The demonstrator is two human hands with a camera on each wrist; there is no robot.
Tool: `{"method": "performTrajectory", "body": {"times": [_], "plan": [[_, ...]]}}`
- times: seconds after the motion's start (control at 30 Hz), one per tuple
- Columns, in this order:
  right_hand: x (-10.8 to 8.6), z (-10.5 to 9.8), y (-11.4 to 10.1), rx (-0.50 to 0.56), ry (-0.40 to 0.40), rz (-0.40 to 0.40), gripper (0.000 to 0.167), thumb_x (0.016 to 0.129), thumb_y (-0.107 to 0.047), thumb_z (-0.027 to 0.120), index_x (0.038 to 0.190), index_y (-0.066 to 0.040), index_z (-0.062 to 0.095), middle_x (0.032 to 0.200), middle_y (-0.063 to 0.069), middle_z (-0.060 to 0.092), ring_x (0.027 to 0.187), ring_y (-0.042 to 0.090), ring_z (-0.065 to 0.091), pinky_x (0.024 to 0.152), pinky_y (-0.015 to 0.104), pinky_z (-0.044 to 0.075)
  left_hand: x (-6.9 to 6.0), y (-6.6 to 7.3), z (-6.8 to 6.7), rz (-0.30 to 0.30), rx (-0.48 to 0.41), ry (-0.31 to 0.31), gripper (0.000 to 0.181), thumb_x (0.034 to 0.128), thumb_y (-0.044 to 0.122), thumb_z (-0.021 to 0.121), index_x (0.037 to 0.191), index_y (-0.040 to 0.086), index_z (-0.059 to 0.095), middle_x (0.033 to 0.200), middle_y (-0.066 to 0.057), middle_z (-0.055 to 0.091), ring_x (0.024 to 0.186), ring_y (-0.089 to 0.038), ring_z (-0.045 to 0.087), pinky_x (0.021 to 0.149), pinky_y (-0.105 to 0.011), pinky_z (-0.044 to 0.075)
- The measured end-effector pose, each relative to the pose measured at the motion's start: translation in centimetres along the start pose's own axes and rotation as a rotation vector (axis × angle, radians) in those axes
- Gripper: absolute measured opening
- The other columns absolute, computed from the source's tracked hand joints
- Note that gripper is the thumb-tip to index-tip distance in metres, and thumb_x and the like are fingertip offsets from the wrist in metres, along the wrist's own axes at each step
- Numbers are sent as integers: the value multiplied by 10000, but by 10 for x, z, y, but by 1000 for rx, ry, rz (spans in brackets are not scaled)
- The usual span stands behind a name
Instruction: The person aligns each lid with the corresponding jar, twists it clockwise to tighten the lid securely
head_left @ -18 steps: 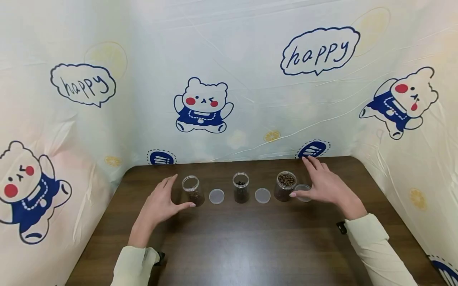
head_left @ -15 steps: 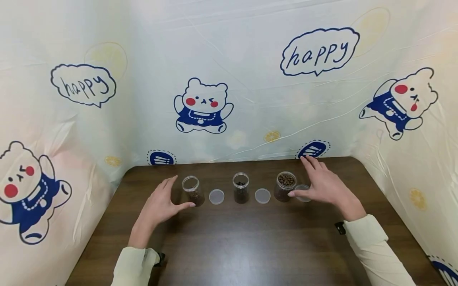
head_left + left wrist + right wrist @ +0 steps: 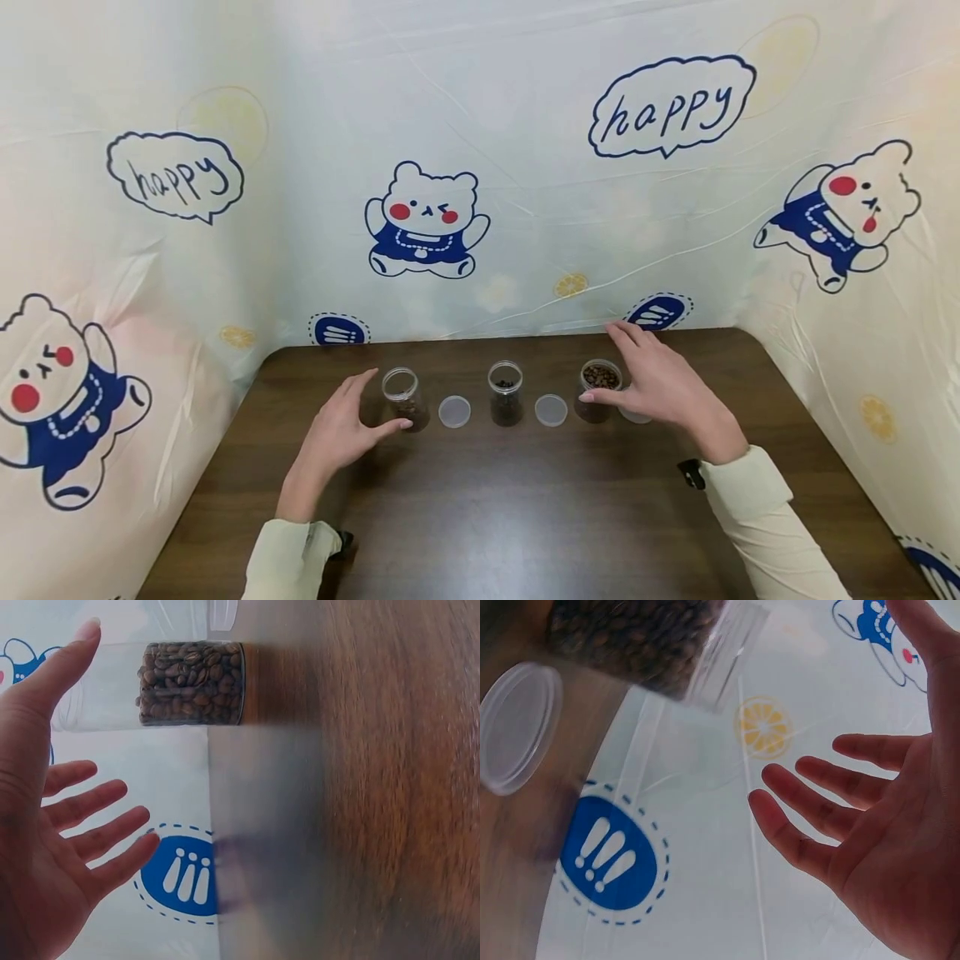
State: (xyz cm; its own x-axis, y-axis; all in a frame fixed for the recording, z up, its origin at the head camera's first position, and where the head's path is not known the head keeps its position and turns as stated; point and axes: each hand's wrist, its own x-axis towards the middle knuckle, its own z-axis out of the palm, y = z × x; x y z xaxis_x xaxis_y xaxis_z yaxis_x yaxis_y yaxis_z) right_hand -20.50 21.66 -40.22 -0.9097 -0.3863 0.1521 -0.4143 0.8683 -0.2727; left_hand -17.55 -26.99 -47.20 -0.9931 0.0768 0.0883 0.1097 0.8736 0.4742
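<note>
Three clear jars of coffee beans stand open in a row. My left hand (image 3: 341,425) is spread beside the left jar (image 3: 406,398), thumb in front and fingers behind; in the left wrist view that jar (image 3: 191,682) is about half full and the hand (image 3: 60,817) does not grip it. The middle jar (image 3: 506,400) holds fewer dark beans. Over the right jar (image 3: 598,380), nearly full, my right hand (image 3: 663,379) hovers with fingers extended, its thumb crossing the jar's front. In the right wrist view a gap separates the right hand (image 3: 885,817) from that jar (image 3: 637,637).
Two translucent lids (image 3: 454,412) lie between the jars, the second lid (image 3: 551,410) right of the middle jar. A third lid (image 3: 519,727) lies right of the right jar, partly under my hand in the head view. A printed curtain (image 3: 525,208) rises behind the brown table (image 3: 487,517).
My right hand has moved left, from beside the right jar to over it, and now covers part of the third lid. My left hand has barely shifted. The jars and lids stay put.
</note>
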Motion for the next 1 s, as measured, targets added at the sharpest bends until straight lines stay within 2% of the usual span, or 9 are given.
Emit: {"method": "performTrajectory", "body": {"times": [0.23, 0.4, 0.53, 0.77, 1.0], "plan": [[6, -2, -17, 27, -6, -32, 1140, 818, -739, 757, 1607, -12, 370, 1650, 207, 398, 1487, 439, 442, 1155, 622, 457, 1, 0, 5, -19, -53, 13, 1151, 760, 772, 787, 1590, 82, 385, 1606, -244, 447, 1450, -479, 468, 1125, -700, 447], [10, -5, -30, 62, -2, -62, 1097, 829, -713, 766, 1600, -28, 392, 1629, 194, 434, 1485, 403, 458, 1169, 593, 459, 2, 1, 12, -8, -108, 37, 1094, 771, 698, 833, 1567, 76, 415, 1542, -221, 520, 1368, -442, 556, 1088, -641, 513], [14, -6, -42, 93, -10, -89, 1056, 843, -680, 776, 1595, -35, 409, 1619, 183, 449, 1480, 379, 469, 1170, 568, 468, 2, 1, 16, -23, -150, 45, 1080, 771, 692, 837, 1561, 84, 424, 1496, -205, 559, 1307, -419, 606, 1050, -601, 555], [22, -2, -61, 132, -4, -149, 974, 867, -626, 785, 1568, -37, 454, 1595, 186, 478, 1470, 373, 487, 1189, 553, 457, 4, 1, 18, -39, -236, 75, 1037, 780, 657, 850, 1548, 90, 443, 1462, -203, 589, 1297, -417, 633, 1059, -589, 555], [26, 5, -79, 188, -24, -179, 915, 888, -566, 796, 1564, -47, 463, 1598, 168, 487, 1471, 360, 493, 1209, 542, 441, 5, 0, 20, -24, -267, 85, 1005, 785, 613, 870, 1535, 84, 458, 1451, -213, 606, 1278, -432, 655, 1050, -577, 561]]}}
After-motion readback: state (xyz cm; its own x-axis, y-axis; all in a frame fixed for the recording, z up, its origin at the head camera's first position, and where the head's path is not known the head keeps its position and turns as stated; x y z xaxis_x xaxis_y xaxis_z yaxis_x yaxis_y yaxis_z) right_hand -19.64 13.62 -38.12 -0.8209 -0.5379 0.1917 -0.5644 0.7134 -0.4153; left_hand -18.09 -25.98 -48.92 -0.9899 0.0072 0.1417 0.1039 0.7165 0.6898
